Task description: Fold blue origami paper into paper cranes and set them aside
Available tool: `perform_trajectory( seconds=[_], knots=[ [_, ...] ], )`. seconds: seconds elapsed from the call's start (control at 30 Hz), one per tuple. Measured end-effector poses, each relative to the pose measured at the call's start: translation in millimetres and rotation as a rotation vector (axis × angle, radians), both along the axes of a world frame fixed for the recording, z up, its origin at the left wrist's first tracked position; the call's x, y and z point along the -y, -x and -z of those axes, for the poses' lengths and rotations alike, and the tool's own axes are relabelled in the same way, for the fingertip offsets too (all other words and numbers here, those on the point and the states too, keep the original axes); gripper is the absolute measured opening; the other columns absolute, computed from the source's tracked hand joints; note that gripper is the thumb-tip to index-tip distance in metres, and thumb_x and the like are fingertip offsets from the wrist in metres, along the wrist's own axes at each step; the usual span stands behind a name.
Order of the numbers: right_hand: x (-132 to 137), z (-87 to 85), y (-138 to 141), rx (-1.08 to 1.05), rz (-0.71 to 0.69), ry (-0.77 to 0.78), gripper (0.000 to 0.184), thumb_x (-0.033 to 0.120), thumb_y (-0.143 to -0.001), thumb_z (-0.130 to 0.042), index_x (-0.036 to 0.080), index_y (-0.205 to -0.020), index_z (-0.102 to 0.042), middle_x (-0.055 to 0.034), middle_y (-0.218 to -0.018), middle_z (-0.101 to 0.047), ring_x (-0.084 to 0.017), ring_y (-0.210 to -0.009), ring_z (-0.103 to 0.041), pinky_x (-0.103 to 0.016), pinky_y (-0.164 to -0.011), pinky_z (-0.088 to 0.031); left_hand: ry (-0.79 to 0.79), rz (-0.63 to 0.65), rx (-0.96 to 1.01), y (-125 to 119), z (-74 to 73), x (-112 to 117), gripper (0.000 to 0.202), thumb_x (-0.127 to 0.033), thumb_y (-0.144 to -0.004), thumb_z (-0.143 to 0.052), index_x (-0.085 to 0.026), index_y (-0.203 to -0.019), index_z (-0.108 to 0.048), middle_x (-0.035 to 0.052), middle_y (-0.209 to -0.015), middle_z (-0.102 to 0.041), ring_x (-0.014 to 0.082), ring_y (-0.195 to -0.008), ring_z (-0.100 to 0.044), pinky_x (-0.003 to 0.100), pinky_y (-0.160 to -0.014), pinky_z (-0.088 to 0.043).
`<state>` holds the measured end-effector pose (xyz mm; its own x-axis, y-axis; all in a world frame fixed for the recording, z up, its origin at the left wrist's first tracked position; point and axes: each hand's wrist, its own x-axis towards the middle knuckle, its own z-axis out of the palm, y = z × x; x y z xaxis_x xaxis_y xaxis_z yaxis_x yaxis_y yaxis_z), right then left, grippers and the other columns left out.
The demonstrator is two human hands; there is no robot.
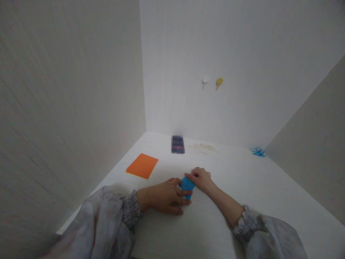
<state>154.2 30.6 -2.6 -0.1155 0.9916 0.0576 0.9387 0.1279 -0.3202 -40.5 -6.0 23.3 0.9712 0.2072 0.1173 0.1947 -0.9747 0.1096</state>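
Centrally, low in frame: blue paper (188,184) between my 2 grips, long axis near upright. Left grip (167,196) spread over it; right grip (202,178) curled at top edge, cannot tell if pinching.

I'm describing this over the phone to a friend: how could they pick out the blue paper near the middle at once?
Find the white table, then the left grip and right grip near its middle. Between them, partly covered, is the small blue folded paper. Its compact shape sets it apart from the spiky blue paper in the far right corner.
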Motion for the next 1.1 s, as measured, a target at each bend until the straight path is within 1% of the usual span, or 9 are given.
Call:
perform_trajectory(
  seconds=[0.1,0.17,0.33,0.43,0.5,0.67,0.9,1.0,1.1],
  knots=[
    [2,2.0,-1,0.005,-0.043,-0.015,0.037,0.056,-0.06,-0.06,0.019,-0.06,-0.058,0.0,-0.073,-0.057,-0.016,-0.075,-0.048,-0.026,-0.06,-0.024,-0.002,0.024,0.007,1,1.3,-1,0.039,-0.041,-0.082,-0.044,-0.02,-0.115,-0.05,0.0071,-0.125,-0.046,0.0261,-0.106,-0.044,0.041,-0.095,-0.024],
    [2,2.8,1,0.021,-0.032,-0.004,0.036,0.055,-0.057,-0.063,0.02,-0.061,-0.058,-0.0004,-0.075,-0.056,-0.018,-0.077,-0.047,-0.026,-0.06,-0.024,-0.003,0.028,0.008,1,1.7,-1,0.039,-0.04,-0.082,-0.043,-0.021,-0.115,-0.05,0.0071,-0.126,-0.046,0.0261,-0.106,-0.043,0.041,-0.095,-0.023],
    [-1,1.6,6,0.047,0.02,0.031,0.032,0.052,-0.065,-0.06,0.02,-0.062,-0.06,-0.0013,-0.075,-0.056,-0.018,-0.078,-0.047,-0.027,-0.059,-0.023,-0.003,0.009,-0.005,0,1.8,0,0.04,-0.042,-0.082,-0.044,-0.021,-0.115,-0.05,0.0055,-0.126,-0.045,0.0274,-0.106,-0.042,0.042,-0.094,-0.024],
    [-3,1.2,10,0.072,0.035,-0.001,0.031,0.049,-0.072,-0.053,0.021,-0.063,-0.061,-0.0019,-0.075,-0.056,-0.018,-0.079,-0.047,-0.028,-0.06,-0.022,-0.005,0.001,-0.008,0,2.3,0,0.041,-0.043,-0.081,-0.044,-0.021,-0.115,-0.05,0.0062,-0.126,-0.045,0.0282,-0.105,-0.042,0.043,-0.093,-0.025],
    [-5,1.2,11,0.088,0.042,-0.014,0.03,0.047,-0.075,-0.051,0.021,-0.064,-0.062,-0.0023,-0.075,-0.056,-0.018,-0.08,-0.047,-0.028,-0.061,-0.022,-0.005,-0.001,-0.006,0,2.4,0,0.041,-0.043,-0.081,-0.045,-0.021,-0.115,-0.05,0.007,-0.125,-0.045,0.0283,-0.104,-0.042,0.043,-0.092,-0.026],
    [-8,-0.9,12,0.089,0.029,0.007,0.029,0.046,-0.075,-0.051,0.021,-0.064,-0.062,-0.0018,-0.075,-0.057,-0.018,-0.078,-0.047,-0.028,-0.061,-0.022,-0.01,0.01,0.0,0,0.1,0,0.042,-0.042,-0.08,-0.045,-0.021,-0.116,-0.049,0.0087,-0.126,-0.045,0.0274,-0.102,-0.043,0.043,-0.092,-0.026],
    [-4,-8.0,13,0.106,0.021,0.016,0.029,0.046,-0.076,-0.05,0.021,-0.066,-0.062,-0.0024,-0.077,-0.057,-0.018,-0.08,-0.048,-0.028,-0.061,-0.023,0.02,0.016,0.002,2,-1.3,0,0.041,-0.042,-0.081,-0.044,-0.023,-0.117,-0.049,0.0073,-0.127,-0.044,0.0252,-0.104,-0.043,0.041,-0.095,-0.023],
    [-1,-10.4,13,0.111,0.018,0.018,0.031,0.046,-0.077,-0.049,0.021,-0.066,-0.062,-0.0034,-0.078,-0.058,-0.019,-0.08,-0.048,-0.029,-0.061,-0.023,0.035,0.016,0.02,2,-0.5,0,0.041,-0.045,-0.079,-0.047,-0.025,-0.115,-0.051,0.0064,-0.127,-0.043,0.0256,-0.106,-0.041,0.04,-0.096,-0.023],
    [0,-12.1,13,0.123,0.014,0.018,0.032,0.047,-0.078,-0.047,0.021,-0.068,-0.062,-0.004,-0.08,-0.058,-0.019,-0.082,-0.048,-0.03,-0.062,-0.024,0.049,0.022,0.029,2,-0.6,1,0.043,-0.046,-0.077,-0.05,-0.024,-0.114,-0.052,0.0075,-0.128,-0.042,0.0263,-0.108,-0.041,0.041,-0.096,-0.021]
  ],
)
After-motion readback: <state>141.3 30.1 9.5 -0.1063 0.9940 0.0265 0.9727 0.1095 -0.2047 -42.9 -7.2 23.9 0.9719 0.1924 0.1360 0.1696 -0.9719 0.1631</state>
